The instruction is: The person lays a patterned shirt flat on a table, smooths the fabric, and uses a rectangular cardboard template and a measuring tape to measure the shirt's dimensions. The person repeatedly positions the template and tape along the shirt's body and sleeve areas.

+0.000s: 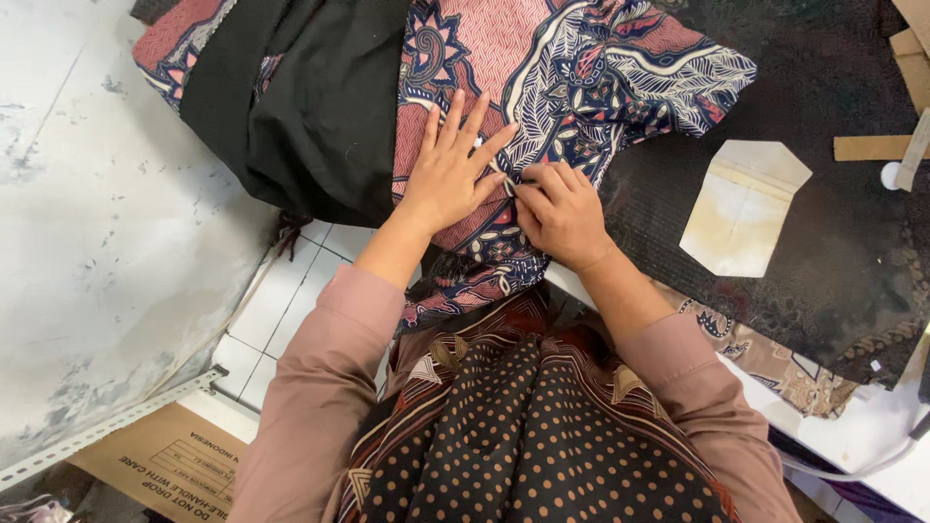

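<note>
A patterned batik cloth (581,68) in pink, navy and white lies spread over the table's near corner, partly hanging off the edge. My left hand (453,169) rests flat on it with fingers spread. Right beside it, my right hand (560,208) has its fingers curled, pinching a small thin object at the cloth near the left fingertips; what the object is cannot be made out. A black cloth (310,107) lies bunched to the left of the batik.
A pale five-sided paper pattern piece (741,203) lies on the dark table cover (833,261) at the right. Cardboard strips (872,147) sit at the far right. White floor tiles (281,300) and a cardboard box (165,460) are below left.
</note>
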